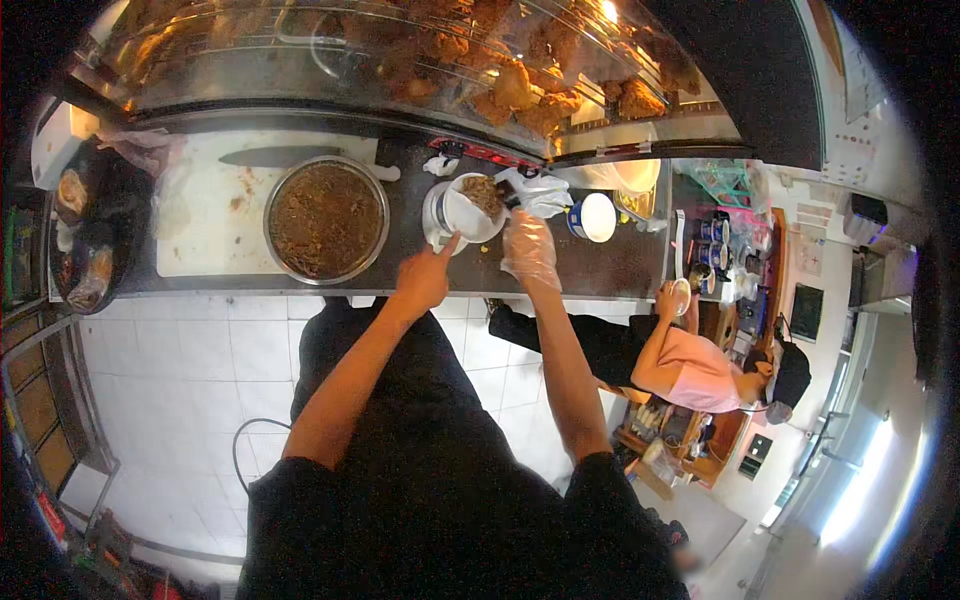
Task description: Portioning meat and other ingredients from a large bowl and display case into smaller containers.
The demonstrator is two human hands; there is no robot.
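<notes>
A white paper bowl holds brown shredded food and stands tilted over a white base, perhaps a small scale. My left hand is bare, its index finger stretched to the bowl's near edge; whether it grips the bowl is unclear. My right hand wears a clear plastic glove and is closed around a dark utensil whose end reaches the food. To the left, a round metal bowl is filled with the same kind of brown food. Another paper bowl, white inside and blue outside, sits to the right.
A white cutting board with a large knife lies left. Above the counter, a lit glass display case holds fried pieces. A black tray sits far left. At right, a co-worker in a pink shirt handles a bowl.
</notes>
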